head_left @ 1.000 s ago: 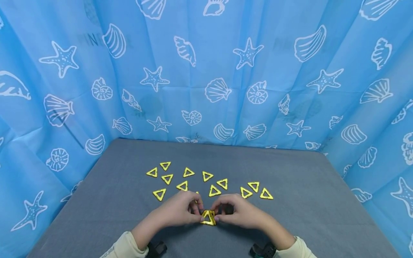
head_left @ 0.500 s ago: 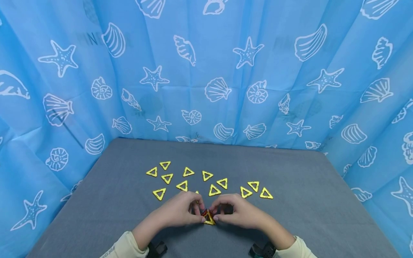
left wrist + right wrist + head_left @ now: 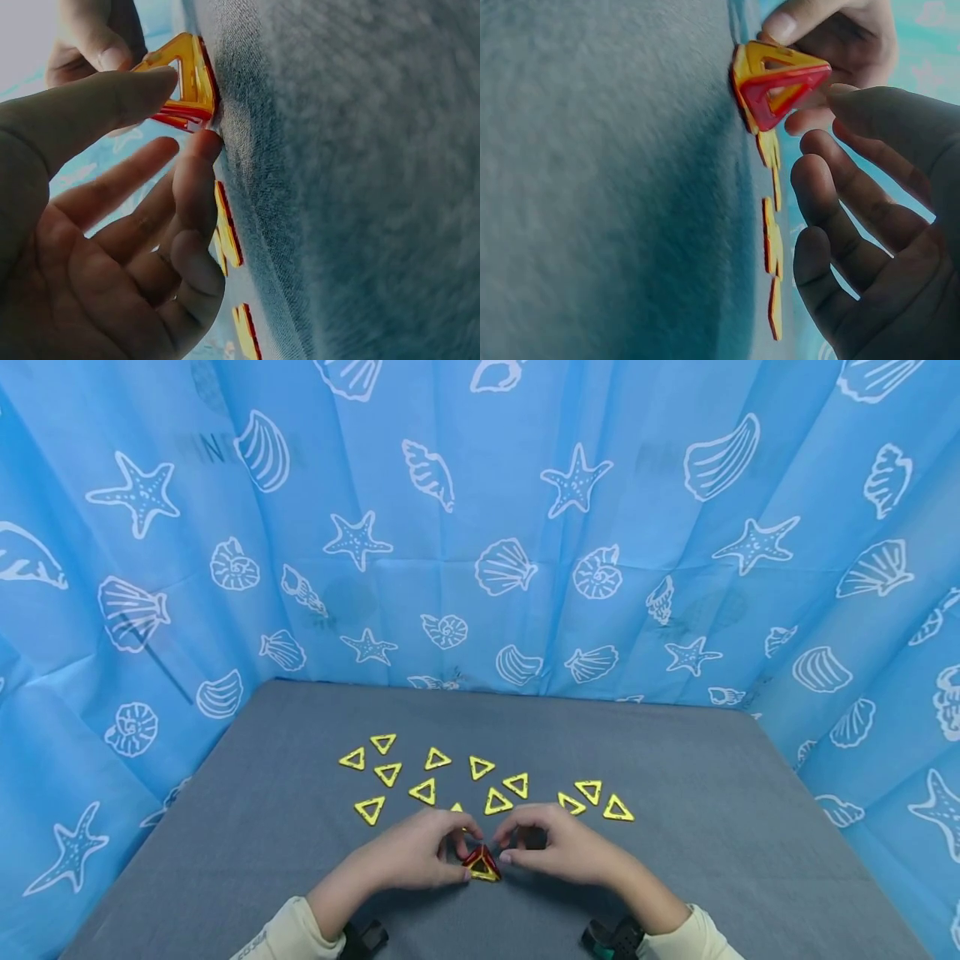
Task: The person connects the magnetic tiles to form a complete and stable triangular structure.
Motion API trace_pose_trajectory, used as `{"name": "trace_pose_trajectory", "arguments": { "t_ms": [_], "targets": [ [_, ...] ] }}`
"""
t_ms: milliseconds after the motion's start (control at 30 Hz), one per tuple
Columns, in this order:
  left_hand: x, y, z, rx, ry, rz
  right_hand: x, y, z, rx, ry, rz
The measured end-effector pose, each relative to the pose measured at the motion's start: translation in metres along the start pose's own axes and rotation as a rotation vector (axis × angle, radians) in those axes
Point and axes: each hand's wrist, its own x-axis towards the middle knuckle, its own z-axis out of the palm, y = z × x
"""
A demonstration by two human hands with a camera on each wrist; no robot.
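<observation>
Near the front edge of the table point(image 3: 697, 777), a small pyramid of triangles point(image 3: 481, 863) is pinched between the left hand point(image 3: 414, 852) and the right hand point(image 3: 564, 850), equally near; loose triangles point(image 3: 497, 802) are lying just behind.

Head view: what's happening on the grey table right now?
A person's left hand and right hand hold a small pyramid of yellow-and-red triangular frame tiles between their fingertips, propped on the grey cloth-covered table. About a dozen loose yellow triangle tiles lie flat beyond the hands.
</observation>
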Motion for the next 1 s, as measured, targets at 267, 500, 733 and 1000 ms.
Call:
{"name": "trace_pose_trajectory", "arguments": {
  "t_ms": [267, 500, 733, 1000],
  "targets": [
    [0.0, 0.002, 0.001, 0.021, -0.057, -0.008, -0.002, 0.004, -0.012, -0.065, 0.042, 0.017],
    [0.0, 0.0, -0.001, 0.023, -0.064, -0.012, -0.007, 0.009, -0.025, -0.124, 0.104, 0.015],
    [0.0, -0.002, -0.001, 0.003, -0.047, -0.01, -0.013, 0.019, -0.041, -0.171, 0.149, 0.052],
    [-0.002, 0.001, -0.001, -0.002, -0.026, -0.015, -0.022, 0.031, -0.057, -0.227, 0.18, 0.089]
  ]
}}
